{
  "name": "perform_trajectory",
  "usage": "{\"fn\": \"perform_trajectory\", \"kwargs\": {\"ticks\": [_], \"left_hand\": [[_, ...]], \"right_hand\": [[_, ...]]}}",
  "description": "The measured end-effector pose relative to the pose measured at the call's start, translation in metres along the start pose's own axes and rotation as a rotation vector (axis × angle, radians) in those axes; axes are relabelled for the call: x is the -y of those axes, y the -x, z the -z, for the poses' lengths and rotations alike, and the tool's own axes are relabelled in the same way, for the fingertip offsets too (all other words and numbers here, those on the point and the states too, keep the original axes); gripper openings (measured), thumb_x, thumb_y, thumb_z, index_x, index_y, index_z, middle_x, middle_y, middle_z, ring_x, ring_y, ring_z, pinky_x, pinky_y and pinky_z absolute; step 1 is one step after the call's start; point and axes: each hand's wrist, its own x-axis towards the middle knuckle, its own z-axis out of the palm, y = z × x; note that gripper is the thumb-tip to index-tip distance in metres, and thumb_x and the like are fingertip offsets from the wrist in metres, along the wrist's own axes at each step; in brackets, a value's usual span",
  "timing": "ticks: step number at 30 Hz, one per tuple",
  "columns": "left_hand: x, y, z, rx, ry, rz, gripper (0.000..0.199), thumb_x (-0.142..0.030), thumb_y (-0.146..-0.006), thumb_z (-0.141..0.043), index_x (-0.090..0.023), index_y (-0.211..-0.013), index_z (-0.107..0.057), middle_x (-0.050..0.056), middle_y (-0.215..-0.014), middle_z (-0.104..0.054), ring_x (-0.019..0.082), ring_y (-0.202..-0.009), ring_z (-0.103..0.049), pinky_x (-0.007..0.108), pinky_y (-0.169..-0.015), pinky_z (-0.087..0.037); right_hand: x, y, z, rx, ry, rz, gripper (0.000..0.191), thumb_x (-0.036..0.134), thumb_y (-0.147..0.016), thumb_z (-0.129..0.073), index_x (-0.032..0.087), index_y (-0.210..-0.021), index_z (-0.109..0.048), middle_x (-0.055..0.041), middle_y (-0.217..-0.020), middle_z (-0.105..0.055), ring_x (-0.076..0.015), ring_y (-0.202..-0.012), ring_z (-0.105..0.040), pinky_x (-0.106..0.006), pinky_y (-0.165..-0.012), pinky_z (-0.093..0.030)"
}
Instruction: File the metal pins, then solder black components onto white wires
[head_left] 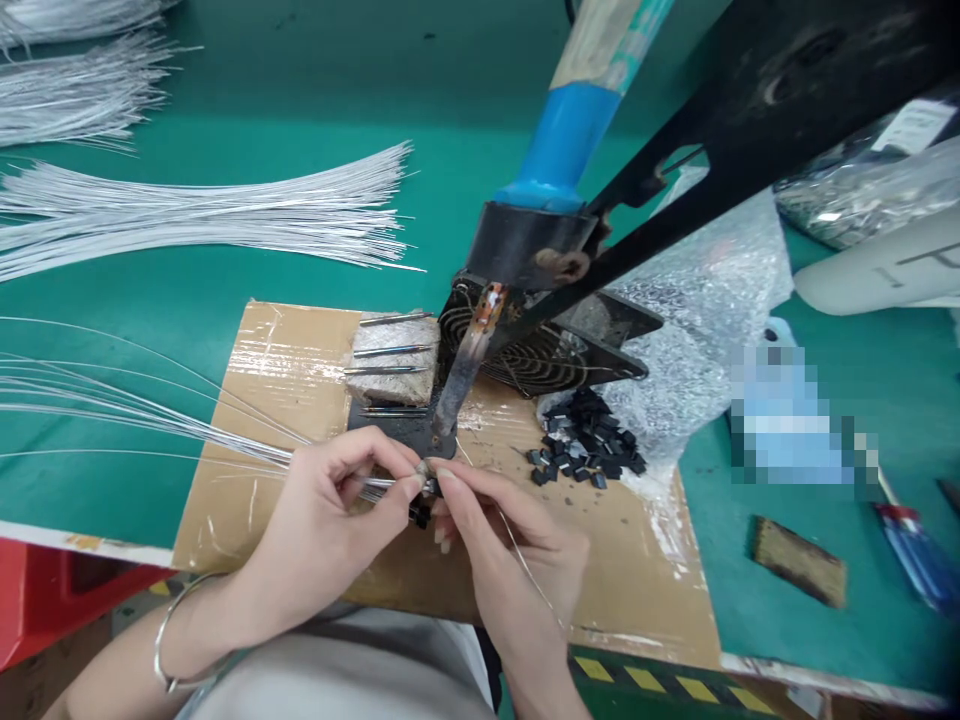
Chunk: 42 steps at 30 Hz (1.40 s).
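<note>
My left hand (337, 530) is closed round a bundle of thin wires (247, 447) that trails off to the left. My right hand (510, 550) pinches at the wires' ends, its fingertips meeting those of the left. Something small and dark shows between the fingertips, too covered to name. A thin strand of solder wire (525, 562) runs through my right hand. Just above the hands, a soldering iron (465, 370) with a blue handle points down from a black bracket (675, 190). A pale block (397, 375) bearing several thin metal pins lies beside its tip.
Cardboard (262, 360) covers the work area. Small black pieces (592, 440) are heaped on the right, near bubble wrap (720, 270). A black fan (540, 350) stands behind the iron. Cut wires (225, 215) lie at the back left; a screwdriver (919, 560) and brown block (799, 560) lie right.
</note>
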Motion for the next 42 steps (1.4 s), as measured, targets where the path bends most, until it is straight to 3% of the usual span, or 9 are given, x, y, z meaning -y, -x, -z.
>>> {"fn": "perform_trajectory", "kwargs": {"ticks": [5,9,11,13,16,21,29,42], "left_hand": [[0.003,-0.003,-0.002,-0.046,-0.056,0.008,0.01,-0.014,-0.082,-0.069,-0.019,-0.074,-0.07,0.001,-0.082,-0.078,0.012,-0.075,-0.071,0.018,-0.066,-0.053],[0.002,-0.006,-0.002,-0.069,-0.105,0.021,0.01,-0.019,-0.082,-0.067,-0.019,-0.072,-0.069,0.003,-0.081,-0.077,0.015,-0.074,-0.071,0.022,-0.062,-0.051],[0.001,-0.007,-0.003,-0.072,-0.131,0.023,0.01,-0.021,-0.082,-0.066,-0.019,-0.072,-0.069,0.003,-0.079,-0.077,0.015,-0.072,-0.07,0.024,-0.059,-0.049],[0.0,-0.009,-0.003,-0.076,-0.149,0.026,0.011,-0.022,-0.082,-0.066,-0.019,-0.072,-0.069,0.003,-0.079,-0.077,0.016,-0.07,-0.068,0.025,-0.058,-0.047],[-0.002,-0.009,-0.002,-0.083,-0.163,0.028,0.01,-0.022,-0.082,-0.066,-0.019,-0.072,-0.068,0.004,-0.08,-0.077,0.016,-0.07,-0.067,0.025,-0.058,-0.046],[-0.004,-0.011,-0.002,-0.091,-0.174,0.02,0.01,-0.022,-0.083,-0.066,-0.019,-0.073,-0.068,0.003,-0.08,-0.075,0.015,-0.068,-0.065,0.025,-0.057,-0.044],[-0.01,-0.015,-0.002,-0.13,-0.176,0.013,0.009,-0.022,-0.082,-0.066,-0.019,-0.073,-0.068,0.004,-0.078,-0.075,0.015,-0.066,-0.061,0.025,-0.051,-0.037],[-0.014,-0.019,-0.001,-0.13,-0.189,0.033,0.009,-0.024,-0.081,-0.066,-0.019,-0.074,-0.07,0.006,-0.083,-0.077,0.016,-0.067,-0.063,0.027,-0.053,-0.039]], "right_hand": [[0.0,0.004,0.007,-0.042,0.213,0.056,0.035,0.033,-0.109,-0.042,0.033,-0.132,-0.069,0.0047,-0.07,-0.057,-0.008,-0.052,-0.051,-0.02,-0.047,-0.044],[0.004,0.007,0.01,-0.111,0.26,0.051,0.037,0.033,-0.108,-0.048,0.032,-0.143,-0.055,0.0063,-0.07,-0.064,-0.0091,-0.055,-0.056,-0.021,-0.052,-0.047],[0.005,0.007,0.011,-0.135,0.294,0.064,0.026,0.033,-0.106,-0.05,0.03,-0.131,-0.058,0.0063,-0.072,-0.064,-0.0092,-0.057,-0.057,-0.021,-0.055,-0.048],[0.005,0.006,0.014,-0.142,0.341,0.1,0.01,0.031,-0.105,-0.052,0.027,-0.106,-0.062,0.0059,-0.072,-0.06,-0.009,-0.058,-0.054,-0.021,-0.054,-0.045],[0.007,0.003,0.017,-0.079,0.335,0.153,0.018,0.024,-0.102,-0.055,0.024,-0.083,-0.056,0.0024,-0.079,-0.058,-0.0111,-0.069,-0.056,-0.023,-0.062,-0.047],[0.014,0.003,0.013,-0.01,0.14,0.149,0.014,0.016,-0.096,-0.062,0.024,-0.086,-0.058,-0.0057,-0.119,-0.073,-0.02,-0.111,-0.071,-0.035,-0.097,-0.056],[0.021,0.0,0.008,-0.023,0.086,0.083,0.016,0.018,-0.093,-0.068,0.024,-0.08,-0.061,-0.0069,-0.113,-0.081,-0.0206,-0.108,-0.077,-0.031,-0.093,-0.062],[0.023,-0.007,0.007,-0.022,0.024,0.072,0.017,0.02,-0.094,-0.068,0.024,-0.079,-0.061,-0.0074,-0.112,-0.081,-0.0217,-0.103,-0.079,-0.032,-0.088,-0.065]]}}
